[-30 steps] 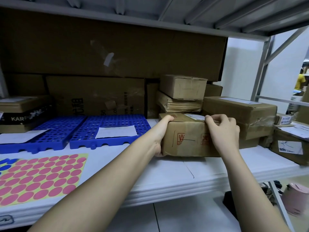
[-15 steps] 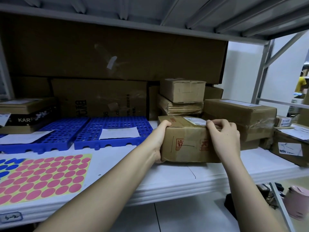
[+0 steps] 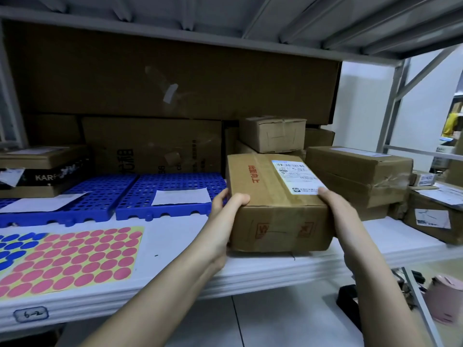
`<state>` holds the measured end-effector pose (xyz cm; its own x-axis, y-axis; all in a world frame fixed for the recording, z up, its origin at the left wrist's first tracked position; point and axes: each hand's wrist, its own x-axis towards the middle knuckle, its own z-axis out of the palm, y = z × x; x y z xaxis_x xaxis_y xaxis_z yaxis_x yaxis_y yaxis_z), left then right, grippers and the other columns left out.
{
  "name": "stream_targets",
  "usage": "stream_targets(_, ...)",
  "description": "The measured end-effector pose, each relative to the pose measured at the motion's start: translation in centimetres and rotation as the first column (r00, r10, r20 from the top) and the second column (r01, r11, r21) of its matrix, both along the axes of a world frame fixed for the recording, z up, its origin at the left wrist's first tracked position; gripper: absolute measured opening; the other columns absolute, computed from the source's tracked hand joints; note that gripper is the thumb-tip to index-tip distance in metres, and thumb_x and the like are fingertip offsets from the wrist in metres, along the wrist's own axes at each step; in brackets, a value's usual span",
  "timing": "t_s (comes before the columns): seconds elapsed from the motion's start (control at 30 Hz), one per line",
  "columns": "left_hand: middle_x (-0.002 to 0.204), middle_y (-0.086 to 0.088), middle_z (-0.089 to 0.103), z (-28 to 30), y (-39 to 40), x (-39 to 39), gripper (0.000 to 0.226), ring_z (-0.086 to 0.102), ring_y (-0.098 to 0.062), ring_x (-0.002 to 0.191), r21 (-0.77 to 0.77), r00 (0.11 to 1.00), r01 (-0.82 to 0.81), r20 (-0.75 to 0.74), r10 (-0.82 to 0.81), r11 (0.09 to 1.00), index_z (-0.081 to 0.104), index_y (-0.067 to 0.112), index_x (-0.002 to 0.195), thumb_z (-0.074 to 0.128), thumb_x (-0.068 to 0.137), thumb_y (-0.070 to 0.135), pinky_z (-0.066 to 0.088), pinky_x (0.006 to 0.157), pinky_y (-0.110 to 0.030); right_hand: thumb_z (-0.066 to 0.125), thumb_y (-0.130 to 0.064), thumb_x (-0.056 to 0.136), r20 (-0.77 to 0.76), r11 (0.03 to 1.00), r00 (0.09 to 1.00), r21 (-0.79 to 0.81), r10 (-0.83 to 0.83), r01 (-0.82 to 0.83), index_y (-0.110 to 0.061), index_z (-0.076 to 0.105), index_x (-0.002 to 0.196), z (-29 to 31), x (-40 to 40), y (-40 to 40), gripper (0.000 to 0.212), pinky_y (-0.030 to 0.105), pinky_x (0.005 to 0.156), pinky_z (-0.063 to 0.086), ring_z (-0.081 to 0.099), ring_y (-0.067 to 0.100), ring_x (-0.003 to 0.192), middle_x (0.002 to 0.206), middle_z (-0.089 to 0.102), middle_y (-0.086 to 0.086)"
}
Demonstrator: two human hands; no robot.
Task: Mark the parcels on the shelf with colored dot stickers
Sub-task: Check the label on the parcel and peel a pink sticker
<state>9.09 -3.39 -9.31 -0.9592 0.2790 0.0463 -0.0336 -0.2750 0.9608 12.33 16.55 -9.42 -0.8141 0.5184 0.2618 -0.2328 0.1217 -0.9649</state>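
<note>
A brown cardboard parcel (image 3: 273, 196) with a white shipping label and red print sits on the white shelf (image 3: 175, 246), near its front edge. My left hand (image 3: 225, 216) grips its left front corner, thumb on top. My right hand (image 3: 335, 209) grips the right front corner, fingers over the label's edge. A yellow sheet of pink dot stickers (image 3: 72, 259) lies flat at the left front of the shelf, with a sheet of blue dot stickers (image 3: 15, 246) beside it at the frame's edge.
Two blue perforated plastic trays (image 3: 162, 194) with white paper slips lie behind the stickers. More parcels (image 3: 358, 176) are stacked to the right and behind (image 3: 273, 134). Large flat cartons (image 3: 175, 81) line the back. The upper shelf hangs close overhead.
Both hands have pulled the parcel forward toward the shelf's front edge, so its top with the label now shows.
</note>
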Motion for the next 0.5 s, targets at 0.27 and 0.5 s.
stream_targets(0.27, 0.136, 0.012, 0.049, -2.1, -5.7, -0.8, 0.063, 0.054, -0.009, 0.119, -0.021, 0.949, -0.099, -0.303, 0.088, 0.995, 0.037, 0.038, 0.139, 0.064, 0.084, 0.023, 0.047, 0.1, -0.035, 0.051, -0.039, 0.096, 0.024, 0.953, 0.954, 0.036, 0.3, -0.301, -0.042, 0.06, 0.114, -1.7, -0.4, -3.9, 0.02, 0.014, 0.065, 0.052, 0.068, 0.0, 0.094, 0.105, 0.071, -0.023)
stream_targets(0.5, 0.113, 0.014, 0.056, -1.9, -9.5, -3.2, 0.055, 0.063, 0.008, 0.085, 0.099, 0.916, -0.238, -0.307, 0.257, 0.966, 0.044, 0.035, 0.12, 0.06, 0.069, 0.02, 0.048, 0.072, -0.017, 0.055, -0.037, 0.09, -0.16, 0.898, 0.885, 0.134, 0.438, -0.42, -0.036, 0.043, 0.141, -3.0, -3.1, -8.9, 0.053, 0.028, 0.103, 0.043, 0.055, 0.0, 0.122, 0.133, 0.059, -0.017)
